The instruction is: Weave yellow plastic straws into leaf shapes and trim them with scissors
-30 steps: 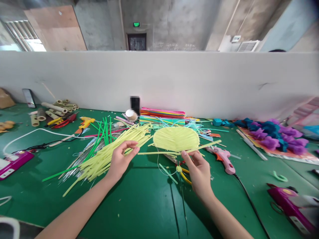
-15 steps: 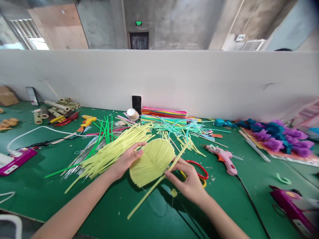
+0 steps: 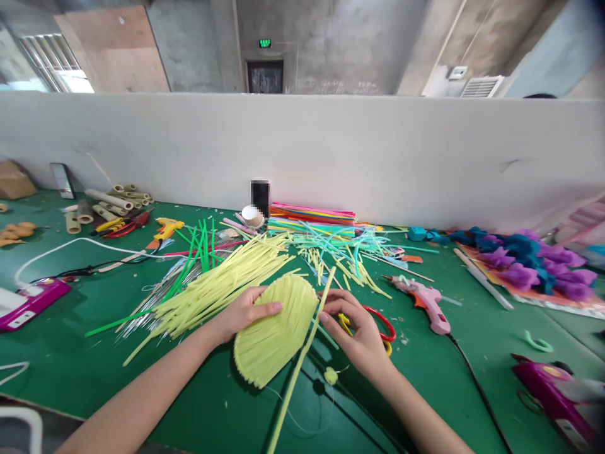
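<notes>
My left hand [image 3: 250,312] grips a rounded yellow-green leaf shape [image 3: 274,334] built from rows of pipe cleaners, thumb on its face. In my right hand [image 3: 352,321] a single yellow-green pipe cleaner [image 3: 302,359] is pinched between thumb and fingers, standing steeply beside the leaf's right edge. A small yellow-green ball [image 3: 331,376] on a thin clear thread lies below the right hand. Behind that hand are scissors [image 3: 385,325] with red and yellow handles, partly hidden. A big bundle of yellow-green pipe cleaners [image 3: 222,284] lies beyond my left hand.
A pink glue gun [image 3: 428,302] with a black cord lies to the right; a yellow glue gun [image 3: 166,230] is at the left. Coloured pipe cleaners [image 3: 312,214], a paper cup [image 3: 253,216] and a phone [image 3: 260,195] stand along the white partition [image 3: 302,151]. Purple power strips [image 3: 35,306] flank the workspace.
The leaf shape has moved down and left, turning in my left hand, whose thumb now lies over its face. The single pipe cleaner has swung steeper in my right hand.
</notes>
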Demonstrator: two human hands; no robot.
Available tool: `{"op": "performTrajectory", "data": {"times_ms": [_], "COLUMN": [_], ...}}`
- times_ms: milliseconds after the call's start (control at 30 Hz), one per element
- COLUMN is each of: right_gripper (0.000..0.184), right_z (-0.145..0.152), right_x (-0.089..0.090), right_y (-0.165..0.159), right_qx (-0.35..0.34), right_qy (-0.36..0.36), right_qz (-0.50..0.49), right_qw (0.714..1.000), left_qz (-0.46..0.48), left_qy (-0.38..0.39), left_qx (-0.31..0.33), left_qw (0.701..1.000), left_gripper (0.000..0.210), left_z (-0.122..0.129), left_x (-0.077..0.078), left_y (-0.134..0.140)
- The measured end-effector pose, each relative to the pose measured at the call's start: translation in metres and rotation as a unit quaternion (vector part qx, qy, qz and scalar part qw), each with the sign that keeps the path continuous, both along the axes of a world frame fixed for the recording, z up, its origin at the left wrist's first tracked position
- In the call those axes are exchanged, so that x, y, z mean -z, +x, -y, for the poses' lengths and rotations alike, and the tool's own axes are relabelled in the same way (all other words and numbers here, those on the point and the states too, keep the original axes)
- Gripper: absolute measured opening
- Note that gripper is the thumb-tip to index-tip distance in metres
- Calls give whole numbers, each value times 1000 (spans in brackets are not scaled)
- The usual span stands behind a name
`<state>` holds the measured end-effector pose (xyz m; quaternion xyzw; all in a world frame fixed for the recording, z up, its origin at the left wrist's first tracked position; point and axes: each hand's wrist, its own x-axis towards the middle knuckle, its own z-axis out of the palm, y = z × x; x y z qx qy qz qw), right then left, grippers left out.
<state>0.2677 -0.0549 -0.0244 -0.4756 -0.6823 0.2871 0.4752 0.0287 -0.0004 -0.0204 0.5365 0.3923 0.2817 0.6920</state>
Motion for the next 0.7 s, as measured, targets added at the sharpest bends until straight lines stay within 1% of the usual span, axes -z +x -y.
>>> {"op": "performTrajectory", "data": {"times_ms": [100,133,233,300,400,500,600,700], "right_gripper": [13,17,41,50,46,41,37,28], "right_z": [-4,-5,-6,-5,-3,-3,-6,-10], "right_x": [4,6,10,11,12,12,13,14], "right_y": [2,3,4,5,8,10,13,16], "right_qx": [25,36,77,100,104,97,98,117], "right_qy": [-1,2,32,68,115,143,167,191], "right_qz": [-32,-45,-68,-42,64,155,198,227], "right_qw": [999,998,994,992,986,973,961,948], "left_qz": [-13,-15,-18,-20,-20,-18,-23,-25], "left_qy": [-5,-7,-14,-17,-23,-21,-19,-26], "left_qx": [-1,-1,2,-1,-8,-8,-3,3], "left_qw": [1000,1000,1000,1000,1000,1000,1000,999], "left_gripper": [45,45,45,43,42,41,42,43], "left_z": [-1,-1,-2,-3,-5,-6,-6,-5], "left_x": [1,1,2,4,6,7,7,5], "left_y": [-1,0,1,1,1,0,-1,-1]}}
